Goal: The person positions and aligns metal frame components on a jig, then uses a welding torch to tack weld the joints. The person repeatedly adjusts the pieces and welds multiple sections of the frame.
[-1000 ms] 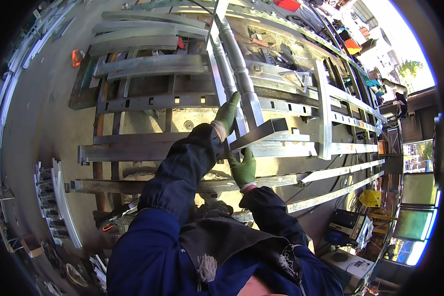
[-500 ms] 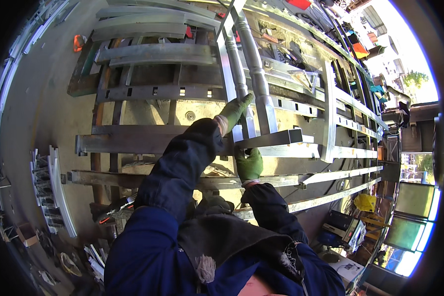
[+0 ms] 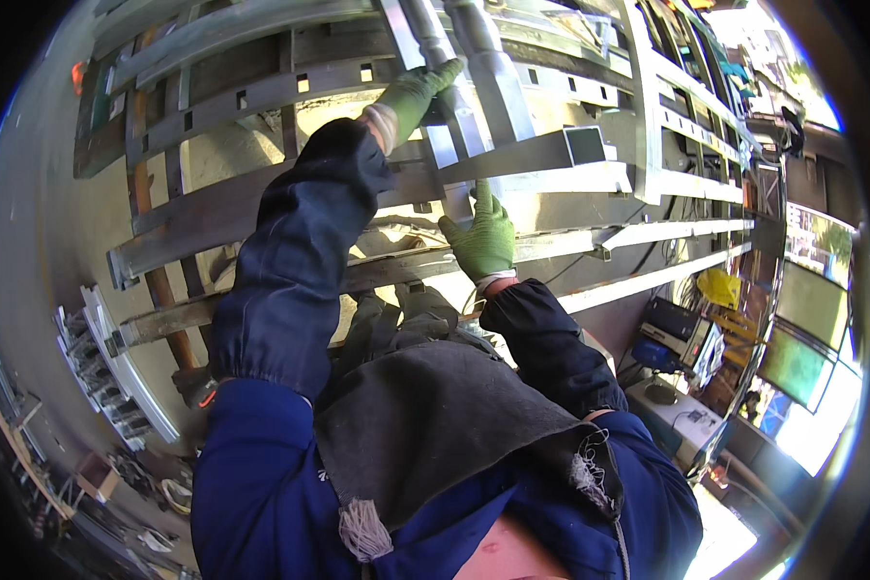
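Observation:
My left hand [image 3: 418,99], in a green glove, is closed round the turned metal baluster [image 3: 429,39] at the left side of a metal railing frame. Beside it runs a second, thicker baluster [image 3: 493,82]. Both meet a square-tube end rail [image 3: 512,157] that lies slantwise, its hollow end facing right. My right hand [image 3: 485,242], also gloved in green, is just on the near side of this rail. Its fingers and thumb are apart, with one finger reaching up to the rail's near edge; whether it touches is unclear.
Long metal bars [image 3: 358,280] form a rack under the frame. A punched bar [image 3: 232,106] with square holes crosses beyond my left arm. Bundled profiles [image 3: 116,372] lie on the floor at left. A box-shaped machine [image 3: 672,333] and a yellow object [image 3: 718,288] stand at right.
The view has tilted nearer, so the frame sits higher in the picture. My right hand's fingers have spread near the end rail. My left hand keeps hold of the baluster.

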